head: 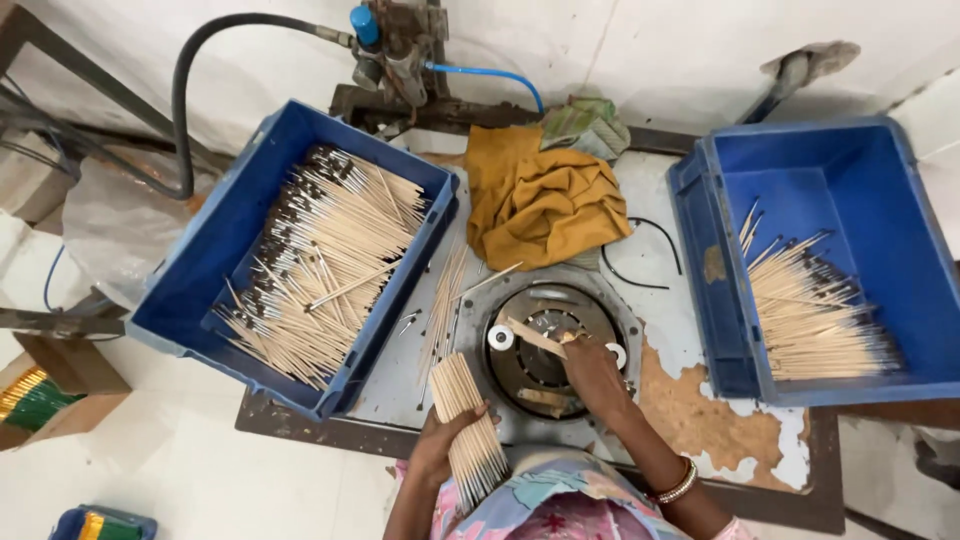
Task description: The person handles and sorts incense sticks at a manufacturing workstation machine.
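My left hand (437, 447) grips a thick bundle of thin wooden sticks (468, 428) near the table's front edge. My right hand (592, 372) rests on the round metal fixture (545, 338) set in the table and pinches one wooden stick (535, 337) that lies across it. A blue crate (200, 270) on the left holds many brush-like sticks with dark ferrules (320, 260). The blue crate (850, 160) on the right holds a smaller pile of the same sticks (815, 320).
A mustard cloth (545, 195) and a green rag (585, 125) lie behind the fixture. Loose sticks (442, 300) lie between the left crate and the fixture. A black hose (185, 90) and blue tube (490, 75) run to a valve at the back. The worn tabletop (700, 400) shows bare board.
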